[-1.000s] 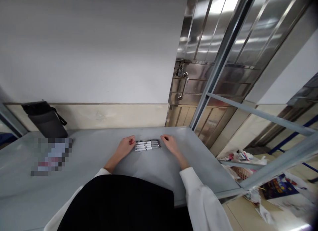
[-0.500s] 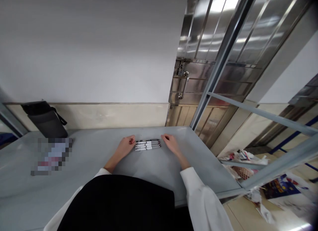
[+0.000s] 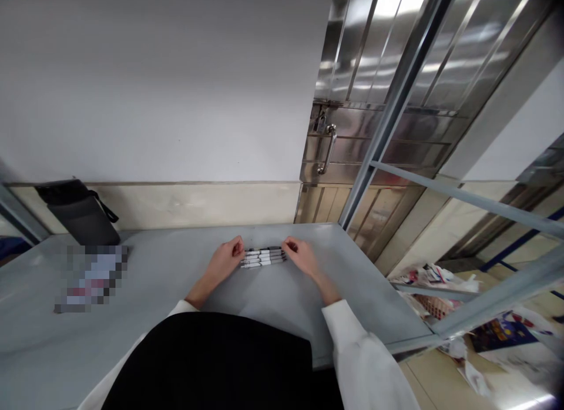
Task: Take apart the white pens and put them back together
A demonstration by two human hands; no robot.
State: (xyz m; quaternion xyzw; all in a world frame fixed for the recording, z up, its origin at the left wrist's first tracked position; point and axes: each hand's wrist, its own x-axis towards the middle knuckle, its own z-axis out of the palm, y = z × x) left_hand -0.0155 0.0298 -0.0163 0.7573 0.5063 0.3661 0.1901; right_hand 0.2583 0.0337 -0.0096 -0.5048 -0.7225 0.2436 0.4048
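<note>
Pens (image 3: 263, 257) lie side by side near the desk's (image 3: 176, 286) far edge, their long axes running left to right. The left hand (image 3: 224, 262) meets their left ends and the right hand (image 3: 300, 257) their right. Both have curled fingers, and I cannot tell whether either grip pinches.

The grey table (image 3: 176, 281) in front of me carries a tight row of pens (image 3: 263, 257) near its far edge — a black bag (image 3: 79, 213) stands at the far-left corner.
</note>
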